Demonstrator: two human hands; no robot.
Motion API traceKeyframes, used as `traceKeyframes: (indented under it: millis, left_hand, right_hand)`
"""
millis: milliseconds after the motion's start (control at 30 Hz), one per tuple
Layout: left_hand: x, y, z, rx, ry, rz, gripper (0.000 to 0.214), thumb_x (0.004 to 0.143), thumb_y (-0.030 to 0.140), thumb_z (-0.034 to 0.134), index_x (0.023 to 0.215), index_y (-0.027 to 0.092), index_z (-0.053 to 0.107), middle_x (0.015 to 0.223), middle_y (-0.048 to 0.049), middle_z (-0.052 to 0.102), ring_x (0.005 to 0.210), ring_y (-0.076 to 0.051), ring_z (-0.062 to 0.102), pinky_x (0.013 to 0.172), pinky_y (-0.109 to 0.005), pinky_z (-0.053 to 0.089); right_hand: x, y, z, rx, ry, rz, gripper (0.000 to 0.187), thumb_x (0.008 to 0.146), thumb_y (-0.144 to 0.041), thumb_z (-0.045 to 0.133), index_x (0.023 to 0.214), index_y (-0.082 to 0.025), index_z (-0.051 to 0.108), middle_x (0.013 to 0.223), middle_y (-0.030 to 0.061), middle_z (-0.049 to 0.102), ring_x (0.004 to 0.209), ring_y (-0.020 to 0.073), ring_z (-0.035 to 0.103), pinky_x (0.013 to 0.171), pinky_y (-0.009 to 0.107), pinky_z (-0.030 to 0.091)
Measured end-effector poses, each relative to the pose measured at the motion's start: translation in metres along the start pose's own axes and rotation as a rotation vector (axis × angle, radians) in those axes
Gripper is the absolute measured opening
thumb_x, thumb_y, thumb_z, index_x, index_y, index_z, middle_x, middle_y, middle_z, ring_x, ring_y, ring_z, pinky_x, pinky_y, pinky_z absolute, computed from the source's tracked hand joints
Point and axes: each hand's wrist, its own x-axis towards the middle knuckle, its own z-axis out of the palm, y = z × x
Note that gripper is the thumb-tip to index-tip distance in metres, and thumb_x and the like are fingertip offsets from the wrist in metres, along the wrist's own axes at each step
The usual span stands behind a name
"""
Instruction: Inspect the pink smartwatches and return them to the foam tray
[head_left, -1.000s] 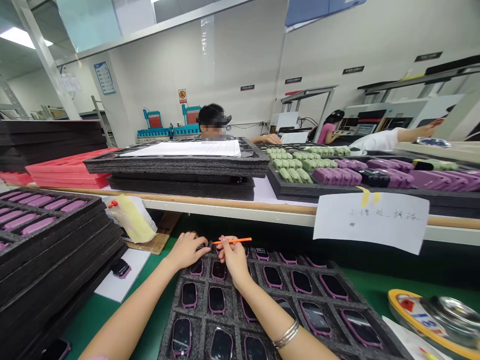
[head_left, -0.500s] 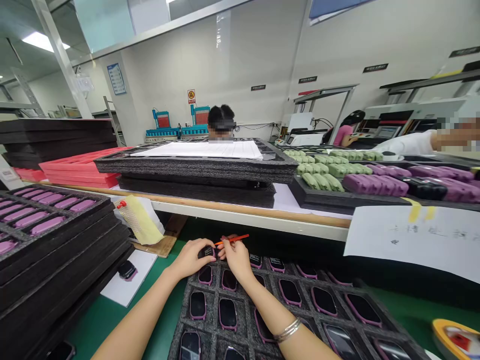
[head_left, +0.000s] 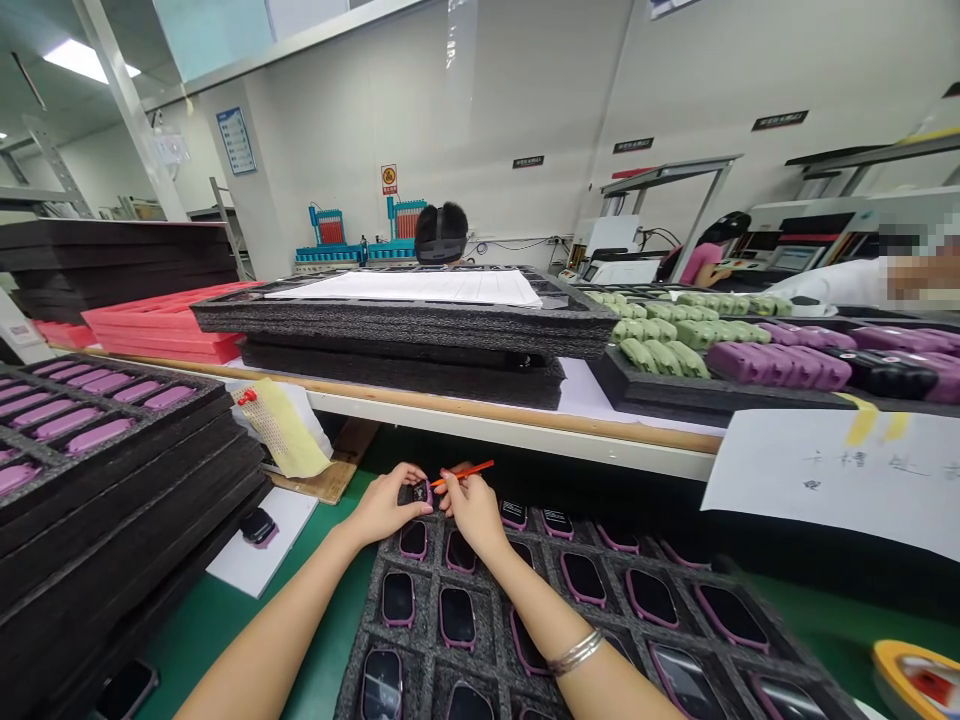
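My left hand is closed round a small pink-edged watch body, held just above the far left corner of a black foam tray. My right hand pinches a thin orange stick, whose near end meets the watch body. The tray's pockets hold several more pink watch bodies with dark screens. A silver bangle sits on my right wrist.
A stack of black foam trays with pink parts rises at the left. A shelf above carries more foam trays, green and purple cases and a taped paper note. People work beyond it. One loose watch lies on white paper.
The view has shifted slightly, and both hands have stayed together at the tray's far left corner. The left hand has lifted the watch body a little higher; the orange stick stays against it.
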Motion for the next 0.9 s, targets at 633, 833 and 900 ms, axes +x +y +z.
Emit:
traceKeyframes:
  millis: [633,833,900]
  left_hand:
    - [0.028,0.051,0.013,0.353,-0.203,0.156,0.034,0.097,0.036,0.064,0.125,0.018,0.062,0.131,-0.0100,0.061,0.121,-0.028,0.058,0.105,-0.054,0.047]
    - [0.039,0.065,0.032,0.466,-0.195,0.177,0.030,0.096,0.044,0.063,0.110,0.018,0.067,0.121,-0.0090,0.064,0.116,-0.026,0.059,0.103,-0.052,0.046]
    - [0.036,0.062,0.027,0.478,-0.177,0.170,0.032,0.095,0.045,0.063,0.110,0.018,0.067,0.120,-0.0088,0.064,0.114,-0.027,0.059,0.102,-0.052,0.046]
  right_hand:
    - [-0.007,-0.001,-0.081,-0.007,0.346,-0.107,0.024,0.099,-0.038,0.060,0.106,-0.015,0.066,0.095,0.0023,0.070,0.078,0.0143,0.068,0.074,0.033,0.059]
    - [-0.014,0.003,-0.082,-0.063,0.313,-0.127,0.022,0.098,-0.037,0.062,0.103,-0.016,0.068,0.100,0.0035,0.072,0.088,0.0168,0.070,0.084,0.038,0.058]
    - [-0.012,0.002,-0.078,-0.054,0.273,-0.136,0.022,0.098,-0.037,0.062,0.102,-0.016,0.068,0.099,0.0034,0.072,0.088,0.0166,0.070,0.084,0.038,0.058]
